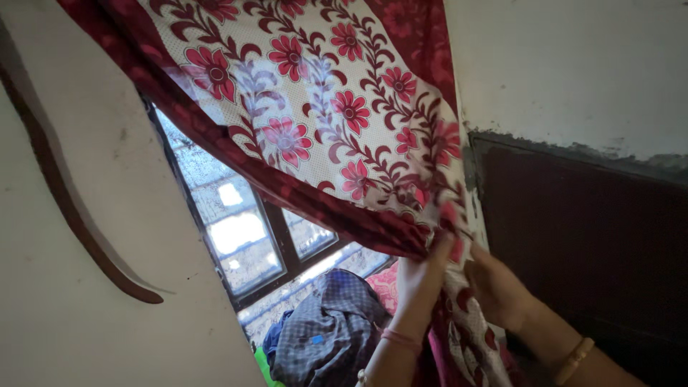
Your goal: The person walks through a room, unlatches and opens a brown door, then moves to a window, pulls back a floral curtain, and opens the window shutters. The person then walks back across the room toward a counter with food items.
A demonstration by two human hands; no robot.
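By one window (244,236), two hands (419,276) gather one curtain (322,122).

Dim room; window (247,236) glare backlights curtain (322,107); hands slightly blurred.

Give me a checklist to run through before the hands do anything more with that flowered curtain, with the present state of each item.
1. Left hand has hold of the curtain: ok, its fingers pinch the gathered edge.
2. Right hand has hold too: ok, it grips the cloth just beside the left.
3. Cloth is bunched into one bundle at the hands: ok, the folds meet there.
4. Window is uncovered: ok, the panes show below the drawn cloth.
5. A hook or tie is there to take the bundle: cannot tell, none shows on the wall.
6. Checked cloth heaped on the sill is out of the way: ok, it lies below the hands.
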